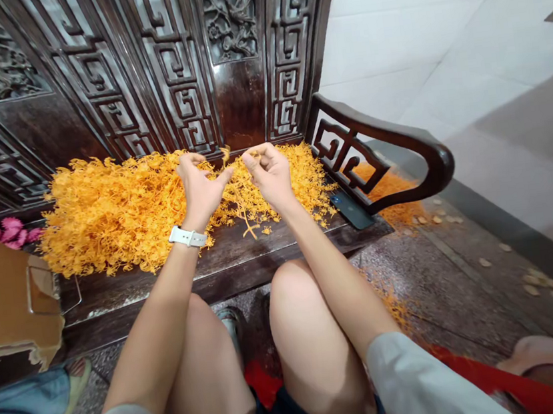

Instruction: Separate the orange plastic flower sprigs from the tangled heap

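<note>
A large heap of orange-yellow artificial flower pieces (115, 210) covers the left and middle of a dark carved wooden bench (165, 288). Smaller, looser yellow bits (306, 176) lie to the right of it. My left hand (201, 188), with a white watch on its wrist, is raised over the heap, thumb and fingers apart, and nothing shows in it. A small yellow piece (225, 155) shows between the hands. My right hand (268, 171) is pinched over the yellow bits, on something too small to make out. A bare branching stem (249, 225) lies on the seat below.
A phone (352, 209) lies by the curved armrest (432, 164). At left stand a cardboard box (5, 294) and pink flowers (11, 233). Orange scraps (391, 196) litter the floor at right. Another person's leg (24, 412) shows at lower left.
</note>
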Demonstrator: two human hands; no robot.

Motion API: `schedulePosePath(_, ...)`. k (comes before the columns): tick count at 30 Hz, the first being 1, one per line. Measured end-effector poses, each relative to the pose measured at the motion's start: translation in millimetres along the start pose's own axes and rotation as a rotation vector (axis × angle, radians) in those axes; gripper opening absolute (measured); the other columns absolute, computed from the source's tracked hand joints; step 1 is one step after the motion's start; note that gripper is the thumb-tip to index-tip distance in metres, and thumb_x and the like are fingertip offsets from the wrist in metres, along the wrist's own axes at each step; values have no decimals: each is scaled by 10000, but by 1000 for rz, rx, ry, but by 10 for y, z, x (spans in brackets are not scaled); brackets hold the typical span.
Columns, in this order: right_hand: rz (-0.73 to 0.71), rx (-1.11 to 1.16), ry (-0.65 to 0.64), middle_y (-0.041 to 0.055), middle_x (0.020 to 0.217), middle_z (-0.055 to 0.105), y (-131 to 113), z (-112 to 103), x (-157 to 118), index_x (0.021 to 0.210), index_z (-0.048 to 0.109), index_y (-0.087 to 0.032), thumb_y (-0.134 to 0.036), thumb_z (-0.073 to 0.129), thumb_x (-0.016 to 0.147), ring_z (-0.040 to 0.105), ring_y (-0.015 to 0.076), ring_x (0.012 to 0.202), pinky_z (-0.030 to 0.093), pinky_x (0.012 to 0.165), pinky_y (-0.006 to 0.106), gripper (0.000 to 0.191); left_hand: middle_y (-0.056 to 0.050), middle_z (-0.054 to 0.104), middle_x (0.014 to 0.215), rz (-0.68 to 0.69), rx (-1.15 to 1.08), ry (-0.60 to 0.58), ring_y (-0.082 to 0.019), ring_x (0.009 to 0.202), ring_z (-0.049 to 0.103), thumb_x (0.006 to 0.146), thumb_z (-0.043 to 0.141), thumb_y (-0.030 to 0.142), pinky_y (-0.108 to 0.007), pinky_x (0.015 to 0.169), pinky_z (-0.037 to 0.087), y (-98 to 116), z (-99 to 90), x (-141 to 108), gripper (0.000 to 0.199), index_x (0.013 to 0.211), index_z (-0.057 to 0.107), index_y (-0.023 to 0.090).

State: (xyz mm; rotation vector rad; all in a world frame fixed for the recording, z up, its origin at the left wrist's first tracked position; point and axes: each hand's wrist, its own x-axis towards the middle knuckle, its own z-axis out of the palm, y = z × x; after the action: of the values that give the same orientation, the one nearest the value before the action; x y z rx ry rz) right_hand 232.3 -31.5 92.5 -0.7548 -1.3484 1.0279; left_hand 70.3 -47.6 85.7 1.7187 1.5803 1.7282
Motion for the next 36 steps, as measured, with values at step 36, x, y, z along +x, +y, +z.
schedulePosePath(36, -153, 110, -117, -3, 774, 547, -162, 140, -79, 801, 572, -200, -684, 734, 885, 502, 116, 713, 413, 580, 244, 517, 8, 600, 609, -228, -575, -387, -108, 558, 528, 598, 902, 322, -249, 547, 443, 229, 72, 38, 308, 690, 648, 174)
